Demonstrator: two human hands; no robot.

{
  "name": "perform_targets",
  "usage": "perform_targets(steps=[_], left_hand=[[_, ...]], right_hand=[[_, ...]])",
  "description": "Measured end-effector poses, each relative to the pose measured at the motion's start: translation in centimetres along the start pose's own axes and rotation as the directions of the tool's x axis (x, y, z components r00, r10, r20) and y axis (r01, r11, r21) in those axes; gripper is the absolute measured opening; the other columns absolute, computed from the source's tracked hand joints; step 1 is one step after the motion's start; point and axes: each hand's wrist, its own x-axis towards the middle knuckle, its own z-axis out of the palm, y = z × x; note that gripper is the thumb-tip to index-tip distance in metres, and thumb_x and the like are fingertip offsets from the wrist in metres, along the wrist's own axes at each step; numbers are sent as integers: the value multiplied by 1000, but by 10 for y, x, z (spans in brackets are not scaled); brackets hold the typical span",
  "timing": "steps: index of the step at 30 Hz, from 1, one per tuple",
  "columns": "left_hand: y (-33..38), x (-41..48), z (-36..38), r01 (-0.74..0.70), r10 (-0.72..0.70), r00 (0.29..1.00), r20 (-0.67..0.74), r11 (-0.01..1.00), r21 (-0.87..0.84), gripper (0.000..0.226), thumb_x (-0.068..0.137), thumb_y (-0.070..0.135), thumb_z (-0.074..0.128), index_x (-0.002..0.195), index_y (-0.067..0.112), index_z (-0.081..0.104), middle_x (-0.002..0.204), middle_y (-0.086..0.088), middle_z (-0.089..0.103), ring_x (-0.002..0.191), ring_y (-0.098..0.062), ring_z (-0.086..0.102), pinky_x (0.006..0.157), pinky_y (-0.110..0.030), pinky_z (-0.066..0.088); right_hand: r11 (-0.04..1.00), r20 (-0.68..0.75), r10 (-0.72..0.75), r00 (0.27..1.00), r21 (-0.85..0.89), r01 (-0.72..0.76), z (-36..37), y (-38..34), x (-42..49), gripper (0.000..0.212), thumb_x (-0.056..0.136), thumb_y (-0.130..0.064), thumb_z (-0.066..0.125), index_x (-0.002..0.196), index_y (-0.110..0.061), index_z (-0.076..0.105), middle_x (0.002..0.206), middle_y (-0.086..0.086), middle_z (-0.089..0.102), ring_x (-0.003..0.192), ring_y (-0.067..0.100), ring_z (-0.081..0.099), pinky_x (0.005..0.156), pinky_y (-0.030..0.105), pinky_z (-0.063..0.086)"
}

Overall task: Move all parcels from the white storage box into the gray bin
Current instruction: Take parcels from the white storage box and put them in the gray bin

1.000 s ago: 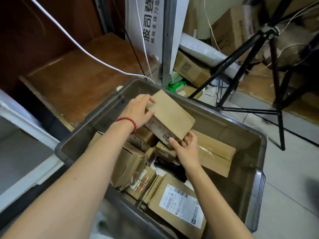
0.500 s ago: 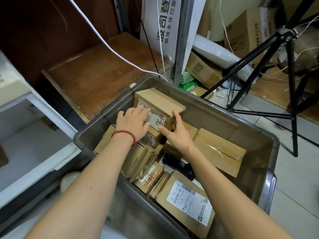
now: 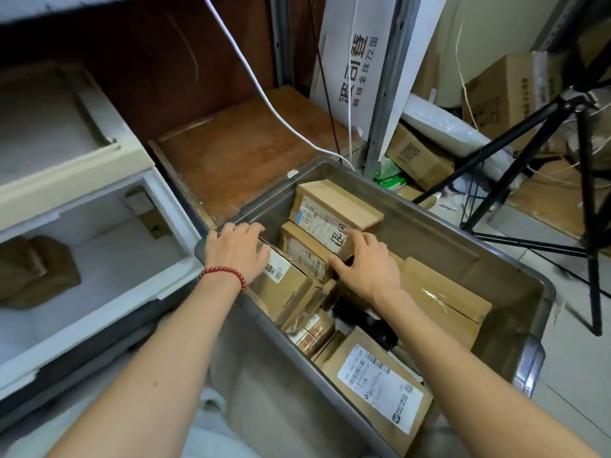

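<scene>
At far end of gray bin (image 3: 429, 236) our right grip (image 3: 367, 266) clasps tilted labelled parcel (image 3: 334, 206), left grip (image 3: 236, 251) flat, open; we fear it slides b/c pile (image 3: 291, 289) uneven.

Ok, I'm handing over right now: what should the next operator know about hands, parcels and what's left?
Left hand: open, resting on the corner parcel at the gray bin's left corner.
Right hand: grips the near end of the labelled parcel, which lies atop the pile in the bin.
Done: many parcels are in the bin.
Left: let go; a brown item in the white storage box, blurred, probably a parcel to move.
</scene>
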Motion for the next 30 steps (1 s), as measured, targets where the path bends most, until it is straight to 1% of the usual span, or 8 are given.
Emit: perform_targets(steps=[4,7,11,13,16,20,26,30], left_hand=[[-24,-34,-16,61,-62,995,-75,998,-10,41,96,43,41,134,29,45,133,3,54,125,-21,44,97,-40,36],[-52,-64,-25,143,-145,986,-79,989,-37,40,96,44,41,134,30,46,134,4,54,125,-21,44,97,-40,36],[-95,-113,-27,269,-274,959,-76,960,-70,36,95,44,43,128,31,49,129,4,57,120,-22,47,93,-38,37],[-115,-139,-24,332,-336,939,-67,941,-65,36,94,45,44,127,31,50,126,4,58,118,-22,49,92,-37,39],[-142,-174,-17,420,-422,906,-39,906,-62,38,95,47,42,129,32,48,128,7,58,120,-20,49,93,-36,40],[-178,-208,-17,498,-499,866,-27,866,-48,40,94,47,42,131,31,47,128,6,58,119,-20,51,92,-35,41],[-227,-227,-27,527,-523,849,-70,849,47,44,95,46,42,135,29,45,133,3,56,121,-21,50,92,-35,38],[-252,-219,-21,568,-568,823,-32,823,18,46,95,47,41,138,28,42,135,1,55,121,-22,50,93,-37,37]], right_hand=[[993,41,-106,993,-43,108,5,-34,-17,56,93,-57,45,142,-29,39,145,2,41,131,24,40,100,42,42],[977,55,-202,978,-53,205,8,-68,-29,52,94,-58,42,137,-29,47,140,2,48,130,23,42,99,41,44],[936,78,-348,934,-33,351,10,-120,-47,45,94,-56,40,128,-30,53,135,-2,52,125,23,46,95,39,43],[909,104,-410,906,-28,415,13,-143,-57,44,95,-56,41,128,-30,55,133,-1,53,124,24,46,95,40,41],[865,152,-492,857,-22,501,22,-172,-70,44,95,-54,42,128,-28,55,133,1,53,125,25,44,97,41,41],[826,202,-549,811,-17,564,39,-205,-82,45,94,-55,44,127,-27,56,137,2,50,127,26,43,99,43,39],[770,252,-613,749,-20,637,68,-246,-84,48,94,-54,46,133,-25,51,140,3,47,127,25,44,97,41,42],[752,266,-624,734,-51,658,93,-266,-70,50,94,-53,47,135,-25,47,141,3,44,130,24,40,97,41,43]])
